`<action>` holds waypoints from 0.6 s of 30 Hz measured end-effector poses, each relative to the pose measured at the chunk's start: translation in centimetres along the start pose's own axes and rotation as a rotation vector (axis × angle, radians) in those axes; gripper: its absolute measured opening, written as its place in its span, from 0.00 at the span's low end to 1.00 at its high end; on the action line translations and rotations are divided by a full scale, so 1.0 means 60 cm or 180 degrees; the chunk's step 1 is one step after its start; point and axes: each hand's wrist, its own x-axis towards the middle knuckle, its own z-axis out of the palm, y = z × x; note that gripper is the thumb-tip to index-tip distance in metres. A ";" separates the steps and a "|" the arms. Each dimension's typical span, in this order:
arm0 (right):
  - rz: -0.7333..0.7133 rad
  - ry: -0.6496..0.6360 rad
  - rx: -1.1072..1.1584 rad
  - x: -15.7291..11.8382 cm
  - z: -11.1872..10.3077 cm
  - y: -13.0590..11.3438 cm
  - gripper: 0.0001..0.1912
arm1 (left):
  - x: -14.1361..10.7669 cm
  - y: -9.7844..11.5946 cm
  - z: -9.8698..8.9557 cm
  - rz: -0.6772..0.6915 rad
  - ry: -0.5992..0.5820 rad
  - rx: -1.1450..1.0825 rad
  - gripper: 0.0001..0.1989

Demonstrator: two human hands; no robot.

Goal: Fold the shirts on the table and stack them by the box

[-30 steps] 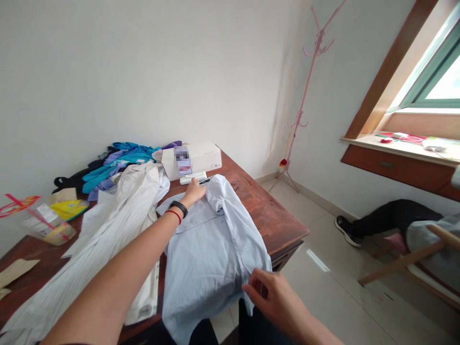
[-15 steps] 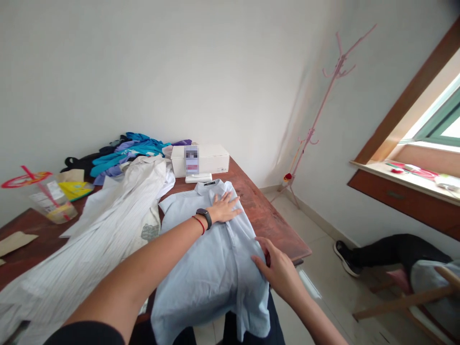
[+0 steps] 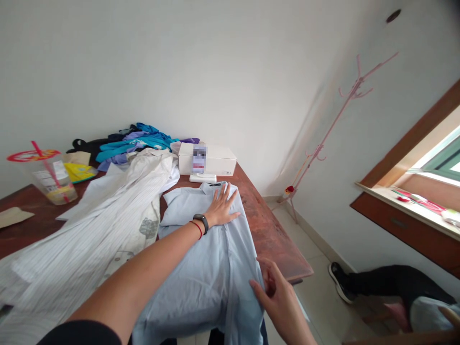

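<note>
One hand [image 3: 222, 208] on shirt [image 3: 196, 282], other hand [image 3: 278, 290] at its edge; tabletop [image 3: 268, 239] rightward.

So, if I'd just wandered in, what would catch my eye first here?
Probably the light-blue shirt on the wooden table, with the left hand spread over its upper part and the right hand at its right edge. Beyond that, a pink coat stand near the corner stands out against the pale walls.

Lightly creased matt cloth shirt [image 3: 201, 273], faintly glossy wood table [image 3: 268, 239], clear plastic cup [image 3: 65, 186], smooth cardboard box [image 3: 220, 161]
</note>
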 end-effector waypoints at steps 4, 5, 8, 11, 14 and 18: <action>0.0227 -0.0230 0.0216 -0.022 0.014 0.022 0.37 | 0.005 -0.005 0.005 -0.0492 -0.0445 -0.0259 0.56; 0.0285 -0.0255 0.0286 -0.027 0.018 0.027 0.39 | 0.007 -0.005 0.006 -0.0537 -0.0551 -0.0266 0.55; 0.0374 -0.0366 0.0480 -0.037 0.024 0.040 0.42 | 0.016 -0.006 0.004 -0.0586 -0.0854 -0.0176 0.48; 0.0307 -0.0474 0.0506 -0.040 0.022 0.054 0.43 | 0.027 -0.005 -0.003 -0.0716 -0.1159 -0.0119 0.46; 0.0211 -0.0519 0.0413 -0.041 0.014 0.068 0.43 | 0.038 -0.003 -0.006 -0.0852 -0.1287 -0.0099 0.50; 0.0175 -0.0337 0.0244 -0.041 -0.007 0.069 0.40 | 0.051 -0.003 0.000 -0.0982 -0.1152 -0.0036 0.52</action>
